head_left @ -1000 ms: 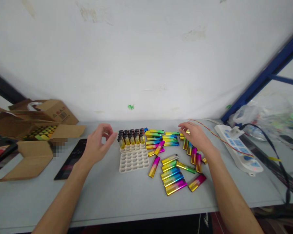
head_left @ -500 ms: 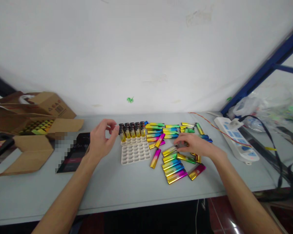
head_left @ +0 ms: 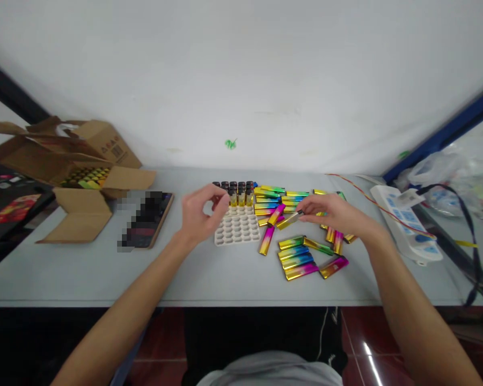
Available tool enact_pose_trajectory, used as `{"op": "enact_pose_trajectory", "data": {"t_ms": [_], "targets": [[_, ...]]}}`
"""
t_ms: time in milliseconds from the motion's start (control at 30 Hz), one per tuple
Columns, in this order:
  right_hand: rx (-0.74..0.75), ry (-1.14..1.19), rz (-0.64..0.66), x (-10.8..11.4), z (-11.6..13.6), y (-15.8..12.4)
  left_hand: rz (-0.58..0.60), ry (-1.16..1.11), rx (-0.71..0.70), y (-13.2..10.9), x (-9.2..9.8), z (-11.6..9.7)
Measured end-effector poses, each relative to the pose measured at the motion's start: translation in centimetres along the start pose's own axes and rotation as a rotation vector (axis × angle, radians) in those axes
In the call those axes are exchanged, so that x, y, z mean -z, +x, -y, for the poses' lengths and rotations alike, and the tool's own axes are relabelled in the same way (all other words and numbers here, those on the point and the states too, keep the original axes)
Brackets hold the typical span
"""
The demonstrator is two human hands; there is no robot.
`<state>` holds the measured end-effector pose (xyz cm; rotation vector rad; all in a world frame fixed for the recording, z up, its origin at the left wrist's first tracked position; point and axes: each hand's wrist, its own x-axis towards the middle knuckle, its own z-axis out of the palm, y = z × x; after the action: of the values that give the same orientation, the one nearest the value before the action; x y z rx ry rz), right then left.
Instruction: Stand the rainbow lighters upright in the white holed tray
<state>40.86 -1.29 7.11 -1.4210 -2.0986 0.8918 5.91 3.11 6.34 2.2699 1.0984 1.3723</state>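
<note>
My right hand point(head_left: 324, 212) pinches one end of a gold-and-silver lighter point(head_left: 290, 220), held tilted above the table. Around and below it lie several metallic lighters in gold, green, blue and pink, among them a blue-and-gold lighter point(head_left: 295, 261). Over the left edge of the white tray point(head_left: 237, 228) hovers my left hand point(head_left: 203, 212), loosely curled, a gap between thumb and fingers and nothing visible in it. The tray has rows of oval slots. Its far rows hold upright lighters point(head_left: 241, 198) with black tops; my left hand partly covers them.
An opened cardboard box point(head_left: 84, 214) with more lighters stands at the left. Beside it lies a phone point(head_left: 153, 220), partly blurred out. On the right are a white power strip point(head_left: 406, 225), cables and plastic bags point(head_left: 434, 171). A white wall point(head_left: 241, 80) rises behind the table.
My right hand has lifted the gold-and-silver lighter from the group and moved it toward the tray. My left hand now overlaps the standing lighters more. The camera view has shifted.
</note>
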Motion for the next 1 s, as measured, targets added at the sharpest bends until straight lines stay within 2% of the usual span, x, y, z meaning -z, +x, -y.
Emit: {"op": "enact_pose_trajectory", "data": {"t_ms": [67, 167, 300, 400, 500, 633, 733, 1000], "targets": [[0.033, 0.121, -0.021, -0.1, 1.3, 0.5, 0.095, -0.118, 0.036, -0.3, -0.6, -0.8], [0.141, 0.199, -0.043, -1.1, 3.8, 1.7, 0.302, -0.383, 0.139, -0.6, -1.5, -1.7], [0.302, 0.1, -0.117, -3.2, 6.4, 3.7, 0.579, -0.753, 0.314, -0.6, -2.3, -1.8], [0.396, 0.011, -0.149, -4.4, 6.6, 4.8, 0.694, -0.912, 0.434, -0.3, -2.3, -1.1], [0.37, 0.015, -0.214, -5.1, 5.2, 5.3, 0.722, -0.901, 0.489, -0.1, -2.2, -0.3], [0.234, -0.101, -0.406, -5.7, 2.5, 5.1, 0.717, -0.847, 0.497, 0.0, -2.2, 0.1], [0.209, -0.239, -0.43, -5.8, 1.2, 4.6, 0.699, -0.887, 0.542, 0.0, -2.3, 0.0], [0.205, -0.349, -0.508, -5.2, 1.4, 3.7, 0.666, -0.924, 0.726, 0.0, -2.7, 0.2]]}}
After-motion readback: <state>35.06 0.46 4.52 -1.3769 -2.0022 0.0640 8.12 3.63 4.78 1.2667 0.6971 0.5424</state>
